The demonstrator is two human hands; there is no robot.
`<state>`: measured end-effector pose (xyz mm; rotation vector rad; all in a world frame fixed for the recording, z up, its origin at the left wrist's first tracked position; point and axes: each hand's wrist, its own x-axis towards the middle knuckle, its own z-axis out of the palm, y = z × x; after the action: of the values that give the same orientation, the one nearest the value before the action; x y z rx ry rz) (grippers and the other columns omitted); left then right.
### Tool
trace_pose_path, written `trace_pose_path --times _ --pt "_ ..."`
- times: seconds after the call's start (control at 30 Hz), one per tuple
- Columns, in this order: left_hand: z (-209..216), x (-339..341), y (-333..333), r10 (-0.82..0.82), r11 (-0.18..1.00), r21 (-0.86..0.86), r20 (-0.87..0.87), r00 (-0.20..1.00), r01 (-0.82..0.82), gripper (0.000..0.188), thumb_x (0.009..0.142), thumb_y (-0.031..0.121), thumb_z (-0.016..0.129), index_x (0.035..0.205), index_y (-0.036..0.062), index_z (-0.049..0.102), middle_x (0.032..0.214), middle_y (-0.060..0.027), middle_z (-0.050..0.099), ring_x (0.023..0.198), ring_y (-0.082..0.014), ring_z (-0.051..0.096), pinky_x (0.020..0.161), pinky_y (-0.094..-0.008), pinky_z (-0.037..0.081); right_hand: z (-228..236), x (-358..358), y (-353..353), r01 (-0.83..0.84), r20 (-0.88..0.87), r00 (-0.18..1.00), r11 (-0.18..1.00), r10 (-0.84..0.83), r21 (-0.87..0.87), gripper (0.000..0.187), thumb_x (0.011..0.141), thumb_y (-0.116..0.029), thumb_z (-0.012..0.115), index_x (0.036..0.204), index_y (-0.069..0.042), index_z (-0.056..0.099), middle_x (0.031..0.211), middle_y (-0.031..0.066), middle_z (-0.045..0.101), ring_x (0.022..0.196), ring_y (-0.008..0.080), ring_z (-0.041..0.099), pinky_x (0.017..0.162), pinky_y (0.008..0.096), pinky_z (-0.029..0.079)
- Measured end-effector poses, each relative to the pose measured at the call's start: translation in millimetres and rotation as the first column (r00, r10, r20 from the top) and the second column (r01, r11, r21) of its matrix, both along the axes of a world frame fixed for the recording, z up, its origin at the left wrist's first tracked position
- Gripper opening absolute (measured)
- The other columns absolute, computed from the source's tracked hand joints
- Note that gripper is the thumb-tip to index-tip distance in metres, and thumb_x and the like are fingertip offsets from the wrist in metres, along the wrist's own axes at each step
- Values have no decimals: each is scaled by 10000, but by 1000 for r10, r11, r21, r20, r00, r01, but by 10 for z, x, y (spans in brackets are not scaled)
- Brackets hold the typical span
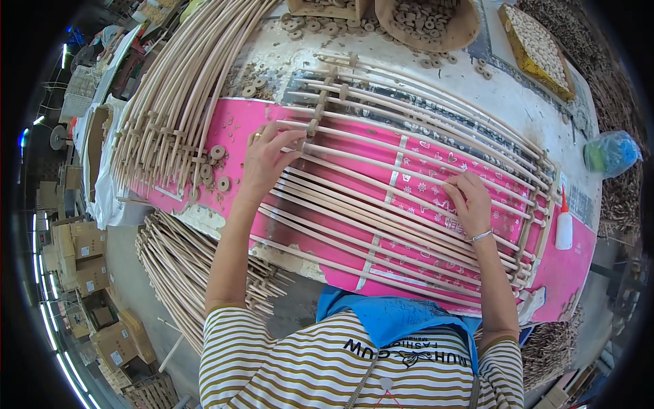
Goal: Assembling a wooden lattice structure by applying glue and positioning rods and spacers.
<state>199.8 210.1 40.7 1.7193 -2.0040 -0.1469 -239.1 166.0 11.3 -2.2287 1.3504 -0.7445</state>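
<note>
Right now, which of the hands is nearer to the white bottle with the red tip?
Right. The right hand is left of the white bottle and slightly higher in the picture; the left hand is much farther left, across the pink sheet.

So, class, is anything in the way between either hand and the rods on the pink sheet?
Nothing visible is. The left hand is at the left end of a rod; the right hand is over the rods farther right. The bottle is off to the right.
</note>
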Motion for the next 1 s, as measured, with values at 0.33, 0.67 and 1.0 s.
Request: trace_pose_path --times 0.33,0.67,1.0 --pt "-115 -14 -23 19 1000 15 -27 999 -19 408 826 179 807 1228 201 740 1133 -7 662 1084 -267 622 952 -434 441 -11 33 -5 5 37 999 997 -8 72 158 930 -126 760 1025 -19 694 964 123 664 894 281 681 772 353 537" --pt "-123 6 -22 32 998 57 -85 996 -27 440 813 163 816 1245 198 739 1151 -13 664 1105 -269 628 965 -416 430 1 50 -9 10 52 999 1000 -11 22 148 905 -154 766 985 -50 696 920 101 656 891 312 650 776 410 502" --pt "48 278 44 242 942 -98 -466 851 -321 433 1037 186 684 1451 73 631 1197 -94 669 1164 -209 633 1037 -357 478 333 -153 -353 61 120 992 992 -47 -113 94 918 -62 743 994 -27 700 909 106 642 858 260 658 751 360 515"
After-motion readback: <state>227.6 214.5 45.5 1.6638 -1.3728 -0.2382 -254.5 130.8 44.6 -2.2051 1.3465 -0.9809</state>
